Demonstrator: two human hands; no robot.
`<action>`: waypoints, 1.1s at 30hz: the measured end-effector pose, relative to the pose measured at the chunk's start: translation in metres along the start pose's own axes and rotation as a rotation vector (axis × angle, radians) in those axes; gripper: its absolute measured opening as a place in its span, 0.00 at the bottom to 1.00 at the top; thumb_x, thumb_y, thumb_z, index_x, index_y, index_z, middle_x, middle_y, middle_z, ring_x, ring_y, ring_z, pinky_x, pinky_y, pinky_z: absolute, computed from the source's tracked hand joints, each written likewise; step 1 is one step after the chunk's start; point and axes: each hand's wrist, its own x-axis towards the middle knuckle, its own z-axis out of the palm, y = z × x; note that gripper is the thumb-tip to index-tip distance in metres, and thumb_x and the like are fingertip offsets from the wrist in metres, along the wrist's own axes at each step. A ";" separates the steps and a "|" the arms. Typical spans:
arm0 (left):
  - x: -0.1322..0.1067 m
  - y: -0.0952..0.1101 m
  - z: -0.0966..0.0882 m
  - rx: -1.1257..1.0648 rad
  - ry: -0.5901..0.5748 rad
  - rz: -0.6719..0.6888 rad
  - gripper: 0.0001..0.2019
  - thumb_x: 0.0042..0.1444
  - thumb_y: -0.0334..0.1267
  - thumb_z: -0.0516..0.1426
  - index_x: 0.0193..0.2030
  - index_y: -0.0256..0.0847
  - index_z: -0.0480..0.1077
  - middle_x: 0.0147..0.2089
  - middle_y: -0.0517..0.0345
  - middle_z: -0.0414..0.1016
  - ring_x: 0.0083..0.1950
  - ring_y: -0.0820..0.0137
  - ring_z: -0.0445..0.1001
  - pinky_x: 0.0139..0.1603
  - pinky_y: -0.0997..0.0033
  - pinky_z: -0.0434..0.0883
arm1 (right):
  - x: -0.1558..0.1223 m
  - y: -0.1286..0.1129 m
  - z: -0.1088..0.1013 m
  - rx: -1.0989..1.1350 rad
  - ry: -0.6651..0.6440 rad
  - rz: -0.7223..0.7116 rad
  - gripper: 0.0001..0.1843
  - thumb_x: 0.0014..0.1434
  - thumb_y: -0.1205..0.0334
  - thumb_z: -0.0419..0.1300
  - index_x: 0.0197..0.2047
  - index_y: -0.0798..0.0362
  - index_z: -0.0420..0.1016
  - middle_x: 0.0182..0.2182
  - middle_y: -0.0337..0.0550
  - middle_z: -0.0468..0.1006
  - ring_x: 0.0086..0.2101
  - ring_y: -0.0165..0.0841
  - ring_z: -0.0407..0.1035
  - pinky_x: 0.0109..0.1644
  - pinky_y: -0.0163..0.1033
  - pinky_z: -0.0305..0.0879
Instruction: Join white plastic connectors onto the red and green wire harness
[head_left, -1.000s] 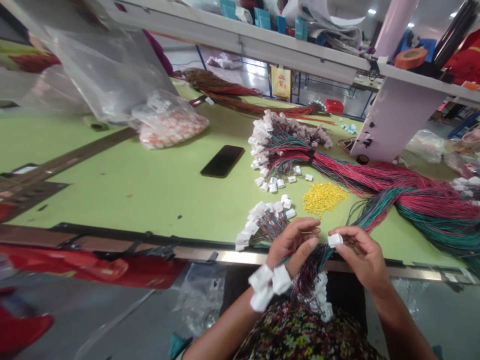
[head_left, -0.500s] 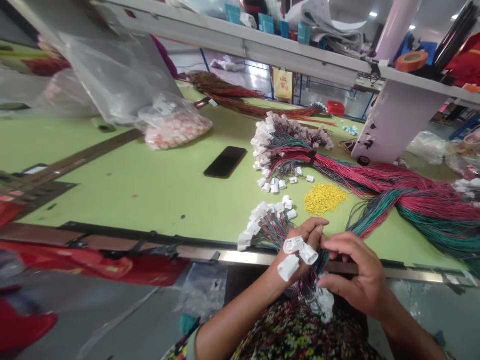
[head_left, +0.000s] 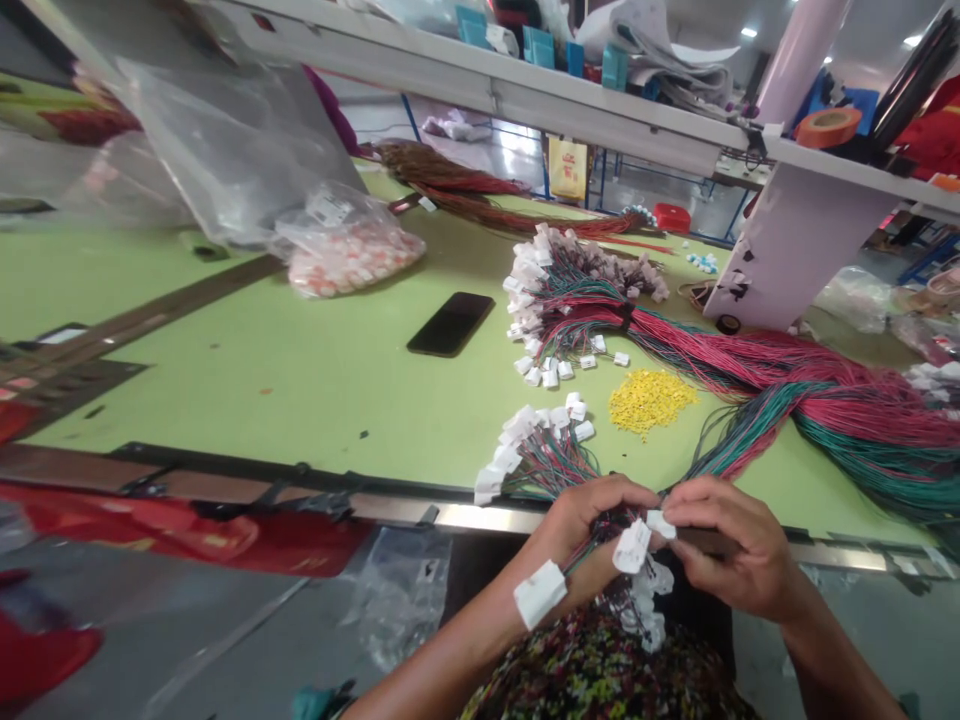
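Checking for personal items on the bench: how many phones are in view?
1: a black smartphone lying flat on the green table, left of the red and green wires. Others could be hidden beneath the clear plastic bags.

We log a flat glass smartphone (head_left: 450, 324) on the laminate workbench (head_left: 247, 400), a clear plastic bag of small parts (head_left: 349, 258) behind it toward upper left, and a heap of insulated wire harnesses (head_left: 840, 400) at right.

White connectors (head_left: 632, 546) on thin red and green wires (head_left: 724, 455) bunch between the left hand (head_left: 585, 525) and right hand (head_left: 727, 545), one sitting on the left wrist (head_left: 502, 620), more dangling just below.
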 end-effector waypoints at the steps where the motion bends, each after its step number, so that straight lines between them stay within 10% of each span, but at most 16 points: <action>1: 0.001 0.001 -0.001 0.030 -0.023 0.024 0.07 0.59 0.36 0.63 0.43 0.42 0.81 0.34 0.53 0.82 0.33 0.66 0.79 0.34 0.68 0.73 | 0.001 -0.001 0.000 -0.010 -0.014 -0.007 0.21 0.61 0.72 0.65 0.55 0.44 0.77 0.44 0.45 0.81 0.41 0.36 0.78 0.43 0.41 0.77; 9: 0.007 0.006 -0.007 0.050 -0.036 0.093 0.13 0.61 0.32 0.59 0.49 0.45 0.82 0.40 0.49 0.86 0.38 0.62 0.83 0.39 0.64 0.77 | 0.021 0.004 -0.003 0.078 -0.044 0.067 0.14 0.63 0.66 0.65 0.50 0.43 0.80 0.42 0.43 0.81 0.41 0.36 0.77 0.44 0.44 0.76; 13: 0.009 -0.011 -0.004 -0.336 0.177 -0.103 0.08 0.57 0.41 0.65 0.42 0.44 0.82 0.32 0.53 0.85 0.28 0.67 0.78 0.29 0.69 0.74 | 0.035 0.043 0.002 0.030 0.082 0.168 0.06 0.66 0.63 0.62 0.43 0.47 0.82 0.38 0.44 0.81 0.41 0.37 0.76 0.47 0.44 0.74; 20: 0.007 -0.020 -0.003 -0.558 0.359 -0.261 0.14 0.56 0.48 0.67 0.45 0.44 0.79 0.31 0.56 0.82 0.25 0.71 0.71 0.23 0.73 0.68 | 0.047 0.116 0.016 -0.242 -0.144 0.120 0.11 0.65 0.71 0.59 0.40 0.51 0.82 0.38 0.46 0.80 0.40 0.37 0.74 0.47 0.43 0.69; 33: 0.008 -0.021 -0.001 -0.520 0.343 -0.306 0.15 0.55 0.46 0.68 0.45 0.40 0.78 0.34 0.54 0.84 0.37 0.65 0.81 0.37 0.70 0.76 | 0.060 0.128 0.019 -0.201 -0.203 0.141 0.08 0.63 0.71 0.61 0.36 0.52 0.81 0.34 0.44 0.79 0.37 0.36 0.73 0.44 0.40 0.68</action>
